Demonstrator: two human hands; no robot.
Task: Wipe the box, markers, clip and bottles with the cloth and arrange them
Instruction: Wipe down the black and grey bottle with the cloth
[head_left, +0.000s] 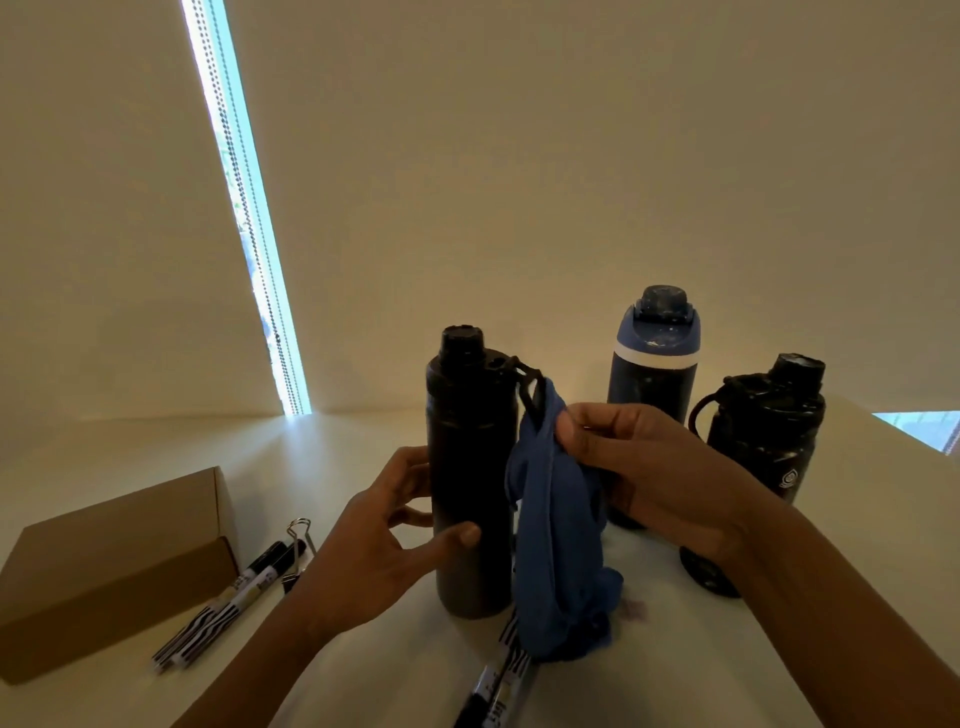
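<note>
Marker (493, 686) lies under cloth (556, 545) pinched by right fingers (576, 431).

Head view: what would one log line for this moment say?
left hand: holds tall black bottle | right hand: pinches blue cloth beside bottle

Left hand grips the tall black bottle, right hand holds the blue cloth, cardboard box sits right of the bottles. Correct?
No: the head view shows the cardboard box left of the bottles. The left hand does grip the tall black bottle and the right hand holds the blue cloth.
</note>
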